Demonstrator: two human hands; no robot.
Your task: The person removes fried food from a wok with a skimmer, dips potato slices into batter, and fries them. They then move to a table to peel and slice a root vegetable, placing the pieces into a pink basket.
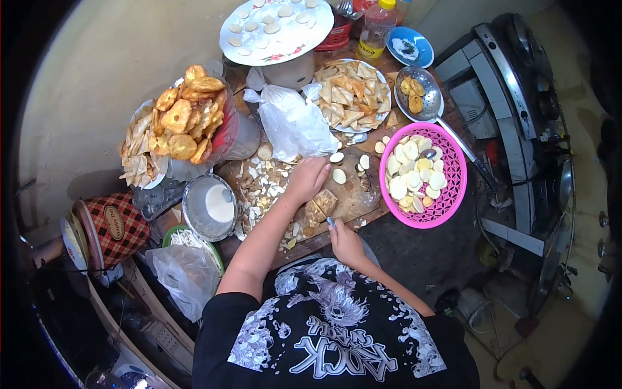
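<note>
Looking down at the wooden cutting board (353, 198), the brownish tuber (321, 206) lies right between both hands, its long axis running diagonally from the lower left up toward the pink basket (455, 170) of pale slices. Left hand (306, 179) is pressed over its far upper end, fingers curled down onto it. Right hand (345, 241) sits just below it at the board's near edge, closed around a knife (330, 222) whose blade I can barely see, so both hands are about equally close.

single head-worn fisheye view, looking steeply down from above, wearer's black printed shirt (330, 337) at bottom edge, cluttered brown wooden worktable (363, 201) close below, dark vignette corners
</note>
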